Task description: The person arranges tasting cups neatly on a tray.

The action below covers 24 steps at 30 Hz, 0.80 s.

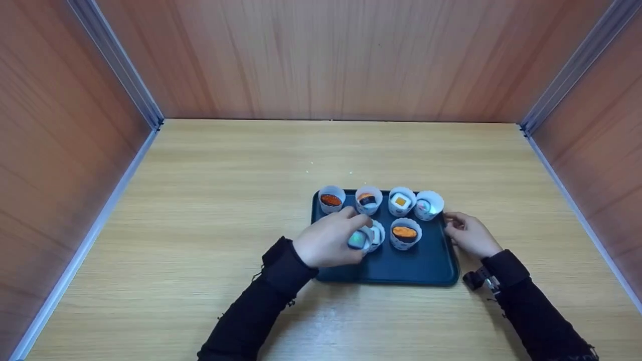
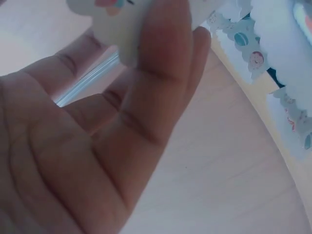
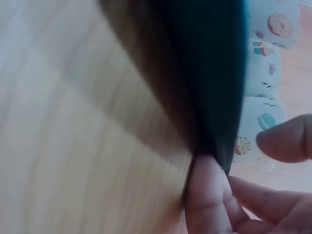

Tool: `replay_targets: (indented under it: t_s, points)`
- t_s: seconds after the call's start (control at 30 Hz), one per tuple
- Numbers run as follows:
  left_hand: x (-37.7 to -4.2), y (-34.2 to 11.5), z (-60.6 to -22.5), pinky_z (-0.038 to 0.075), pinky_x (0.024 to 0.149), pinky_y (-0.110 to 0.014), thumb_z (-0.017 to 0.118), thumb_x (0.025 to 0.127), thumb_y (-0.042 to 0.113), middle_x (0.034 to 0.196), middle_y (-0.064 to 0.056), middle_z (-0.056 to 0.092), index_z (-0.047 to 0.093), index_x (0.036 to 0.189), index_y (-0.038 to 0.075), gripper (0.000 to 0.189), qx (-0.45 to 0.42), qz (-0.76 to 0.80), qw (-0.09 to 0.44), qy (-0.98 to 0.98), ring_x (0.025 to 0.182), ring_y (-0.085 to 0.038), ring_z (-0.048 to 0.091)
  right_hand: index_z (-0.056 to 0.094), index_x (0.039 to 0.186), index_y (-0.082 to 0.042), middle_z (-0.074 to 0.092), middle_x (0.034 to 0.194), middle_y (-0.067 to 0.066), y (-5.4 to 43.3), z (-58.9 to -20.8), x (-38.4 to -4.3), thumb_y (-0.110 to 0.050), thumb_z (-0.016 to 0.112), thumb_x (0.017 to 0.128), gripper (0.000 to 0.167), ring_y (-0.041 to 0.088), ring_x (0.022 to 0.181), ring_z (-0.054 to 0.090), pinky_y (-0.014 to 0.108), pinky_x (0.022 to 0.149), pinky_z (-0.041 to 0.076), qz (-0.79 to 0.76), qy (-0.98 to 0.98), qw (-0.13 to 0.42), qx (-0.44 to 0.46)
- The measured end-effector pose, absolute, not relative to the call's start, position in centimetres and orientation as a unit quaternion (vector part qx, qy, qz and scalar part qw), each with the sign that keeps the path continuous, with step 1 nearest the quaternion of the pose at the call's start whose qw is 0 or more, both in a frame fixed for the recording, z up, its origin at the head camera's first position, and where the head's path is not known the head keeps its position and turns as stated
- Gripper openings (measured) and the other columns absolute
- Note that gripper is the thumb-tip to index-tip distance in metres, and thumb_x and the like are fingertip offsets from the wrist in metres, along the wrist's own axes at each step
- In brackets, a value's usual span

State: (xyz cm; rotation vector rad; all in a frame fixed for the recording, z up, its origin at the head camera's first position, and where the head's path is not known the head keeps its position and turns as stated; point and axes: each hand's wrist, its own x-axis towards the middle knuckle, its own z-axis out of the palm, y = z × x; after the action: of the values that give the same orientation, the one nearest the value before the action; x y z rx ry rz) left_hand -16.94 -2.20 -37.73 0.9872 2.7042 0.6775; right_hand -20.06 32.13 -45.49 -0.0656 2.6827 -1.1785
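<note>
My left hand [image 1: 333, 238] pinches a scalloped white paper cup [image 1: 367, 244] with a pale green piece inside, above the left part of the dark tray [image 1: 396, 271]. The fingers hide much of this cup; in the left wrist view the thumb presses on its printed wall [image 2: 119, 24]. Right behind it stands another cup [image 1: 379, 232] with a white piece. At the tray's right edge my right hand [image 1: 470, 234] holds the rim. In the right wrist view a fingertip [image 3: 207, 190] lies under the rim, while the thumb [image 3: 287, 139] is above it, near the printed cups.
Along the tray's back edge stand cups with red-topped sushi [image 1: 331, 199], orange-and-black sushi [image 1: 368, 199], a white piece with an orange square [image 1: 401, 201] and a pale piece [image 1: 428, 205]. An orange-topped sushi cup [image 1: 405, 233] is in front. Wooden walls [image 1: 321, 60] enclose the table [image 1: 200, 210].
</note>
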Motion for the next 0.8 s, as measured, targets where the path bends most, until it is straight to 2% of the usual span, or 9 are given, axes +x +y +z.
replay_targets:
  t_s: [0.1,0.2,0.3,0.37,0.43,0.53,0.7,0.8]
  points:
    - [-16.7,-2.3,-38.0,0.046,0.072,-0.027,0.074,0.082,0.027,0.109,-0.002,0.057,0.06,0.127,0.02,0.048,0.327,0.23,0.085,0.913,0.086,-0.016,0.052,0.043,0.139,0.011,0.054,0.118,0.027,31.7,-45.2,-20.1,-0.012,0.05,0.098,0.048,0.028,0.099,0.06,0.016,0.072,0.047,-0.41,0.911,0.048,-0.01]
    - [-16.5,-2.3,-37.9,0.045,0.071,-0.027,0.073,0.081,0.027,0.107,-0.001,0.056,0.06,0.127,0.021,0.048,0.32,0.23,0.082,0.915,0.085,-0.017,0.052,0.048,0.137,0.007,0.05,0.125,0.026,30.9,-44.5,-19.9,-0.013,0.056,0.097,0.046,0.036,0.112,0.054,0.013,0.078,0.043,-0.427,0.903,-0.041,-0.009]
    - [-16.5,-2.3,-37.8,0.044,0.07,-0.027,0.073,0.081,0.027,0.106,-0.001,0.056,0.06,0.128,0.021,0.049,0.317,0.23,0.075,0.917,0.084,-0.017,0.051,0.05,0.136,0.004,0.048,0.128,0.023,29.6,-43.3,-19.5,-0.011,0.061,0.094,0.046,0.033,0.119,0.049,0.011,0.082,0.04,-0.438,0.891,-0.113,-0.034]
    - [-16.4,-2.4,-37.6,0.044,0.069,-0.026,0.073,0.082,0.028,0.104,0.0,0.055,0.06,0.129,0.02,0.05,0.316,0.23,0.068,0.918,0.083,-0.016,0.051,0.05,0.137,0.003,0.048,0.129,0.022,28.6,-42.3,-19.0,-0.009,0.065,0.091,0.049,0.028,0.119,0.047,0.012,0.083,0.041,-0.447,0.882,-0.134,-0.063]
    - [-16.2,-2.4,-37.4,0.043,0.068,-0.026,0.072,0.082,0.03,0.103,0.0,0.055,0.06,0.129,0.02,0.05,0.318,0.231,0.061,0.918,0.082,-0.016,0.051,0.048,0.139,0.0,0.048,0.132,0.018,27.6,-41.3,-18.4,-0.01,0.069,0.09,0.055,0.021,0.119,0.046,0.011,0.086,0.042,-0.457,0.876,-0.125,-0.092]
    - [-16.0,-2.5,-37.1,0.043,0.067,-0.025,0.072,0.083,0.031,0.102,0.0,0.056,0.059,0.129,0.02,0.05,0.319,0.238,0.051,0.916,0.082,-0.016,0.051,0.044,0.145,-0.009,0.047,0.138,0.01,25.6,-40.4,-17.2,-0.011,0.075,0.085,0.067,0.015,0.122,0.045,0.017,0.092,0.045,-0.484,0.861,-0.074,-0.14]
    - [-15.7,-2.4,-37.0,0.044,0.067,-0.025,0.073,0.083,0.031,0.101,-0.001,0.057,0.06,0.128,0.018,0.049,0.324,0.249,0.027,0.913,0.08,-0.015,0.051,0.038,0.149,-0.024,0.042,0.148,0.004,22.2,-40.7,-15.6,-0.017,0.084,0.076,0.087,0.023,0.131,0.045,0.04,0.101,0.048,-0.486,0.842,0.006,-0.234]
    - [-15.7,-2.3,-37.2,0.045,0.066,-0.025,0.073,0.083,0.033,0.1,-0.001,0.058,0.059,0.129,0.017,0.051,0.33,0.243,0.009,0.912,0.078,-0.014,0.051,0.037,0.15,-0.026,0.043,0.148,0.003,20.5,-41.4,-15.3,-0.022,0.085,0.075,0.089,0.025,0.132,0.045,0.045,0.101,0.048,-0.476,0.837,0.025,-0.267]
